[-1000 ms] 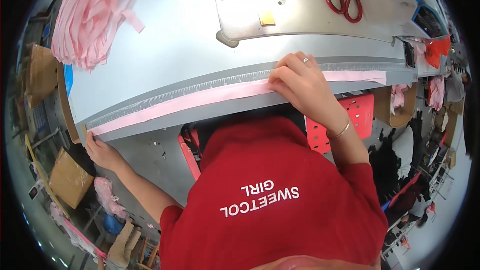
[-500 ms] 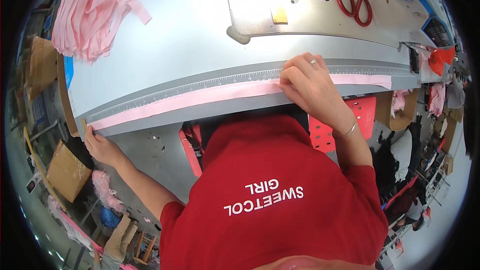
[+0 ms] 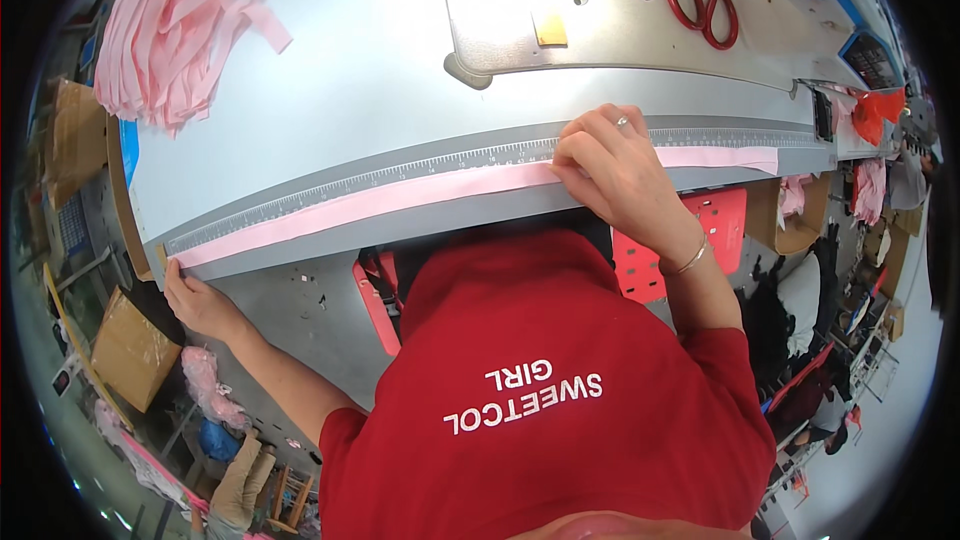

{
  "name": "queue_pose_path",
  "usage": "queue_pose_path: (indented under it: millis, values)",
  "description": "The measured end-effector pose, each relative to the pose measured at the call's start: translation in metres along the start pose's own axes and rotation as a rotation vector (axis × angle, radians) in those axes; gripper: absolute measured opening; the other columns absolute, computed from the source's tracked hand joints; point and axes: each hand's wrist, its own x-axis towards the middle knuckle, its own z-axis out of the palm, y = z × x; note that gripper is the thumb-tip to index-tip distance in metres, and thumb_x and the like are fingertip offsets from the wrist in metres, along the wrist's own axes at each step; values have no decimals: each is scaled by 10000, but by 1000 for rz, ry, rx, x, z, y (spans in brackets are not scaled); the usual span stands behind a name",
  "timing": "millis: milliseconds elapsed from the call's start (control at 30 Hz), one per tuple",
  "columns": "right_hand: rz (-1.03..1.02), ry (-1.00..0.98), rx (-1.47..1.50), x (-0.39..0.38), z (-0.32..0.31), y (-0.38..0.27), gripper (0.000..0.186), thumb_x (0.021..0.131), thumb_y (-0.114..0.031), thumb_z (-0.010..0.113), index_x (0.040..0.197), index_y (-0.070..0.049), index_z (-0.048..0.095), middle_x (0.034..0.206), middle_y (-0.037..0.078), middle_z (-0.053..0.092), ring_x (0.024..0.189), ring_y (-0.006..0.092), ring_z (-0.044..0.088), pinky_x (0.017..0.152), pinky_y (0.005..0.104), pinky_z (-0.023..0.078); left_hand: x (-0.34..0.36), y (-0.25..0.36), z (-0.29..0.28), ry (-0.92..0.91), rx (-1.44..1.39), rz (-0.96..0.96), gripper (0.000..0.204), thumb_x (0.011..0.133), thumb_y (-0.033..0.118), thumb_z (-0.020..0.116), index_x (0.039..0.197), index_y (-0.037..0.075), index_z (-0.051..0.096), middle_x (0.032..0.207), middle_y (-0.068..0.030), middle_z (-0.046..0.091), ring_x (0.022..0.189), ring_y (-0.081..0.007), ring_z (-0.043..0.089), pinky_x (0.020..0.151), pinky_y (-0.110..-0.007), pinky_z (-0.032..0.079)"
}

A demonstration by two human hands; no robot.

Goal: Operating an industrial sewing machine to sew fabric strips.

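A pink fabric strip (image 3: 400, 190) lies stretched along a clear ruler (image 3: 440, 162) at the front edge of the white table. At its left end, my left hand (image 3: 203, 306) pinches the strip's tip between thumb and fingers, beside a small tan piece at the table corner. Toward the right, my right hand (image 3: 615, 165), with a ring on one finger, has its fingers closed on the strip's upper edge next to the ruler. Beyond that hand the strip continues and ends loose near the ruler's right end.
A heap of pink strips (image 3: 185, 30) sits at the far left. The sewing machine's metal bed (image 3: 620, 40) is at the back right, with red-handled scissors (image 3: 702, 5) and a small yellow piece (image 3: 550, 29) on it. A cardboard box (image 3: 800, 220) stands below the table's right end.
The whole view has shifted slightly left. Both hands keep their grip on the strip, which lies as before along the ruler.
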Motion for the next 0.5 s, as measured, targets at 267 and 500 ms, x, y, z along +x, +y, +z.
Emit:
queue_pose_path:
  millis: [267, 500]
  values:
    - [-60, 49, 112, -15, -5, 6, 198, 772, -118, 767, 920, -101, 636, 969, 8, 628, 928, 209, 605, 903, 360, 433, 0, 2, -2, -23, 8, -12, 288, 918, 24, 513, 1166, 67, 653, 1131, -122, 682, 1020, -332, 637, 861, -421, 514]
    - [-146, 162, -43, -34, 0, 15, 202, 721, -35, 755, 904, -68, 677, 984, 3, 656, 888, 176, 638, 783, 318, 513, -1, -6, 0, -40, 9, 1, 317, 911, 10, 502, 1188, 61, 649, 1147, -119, 678, 1048, -332, 625, 888, -413, 501]
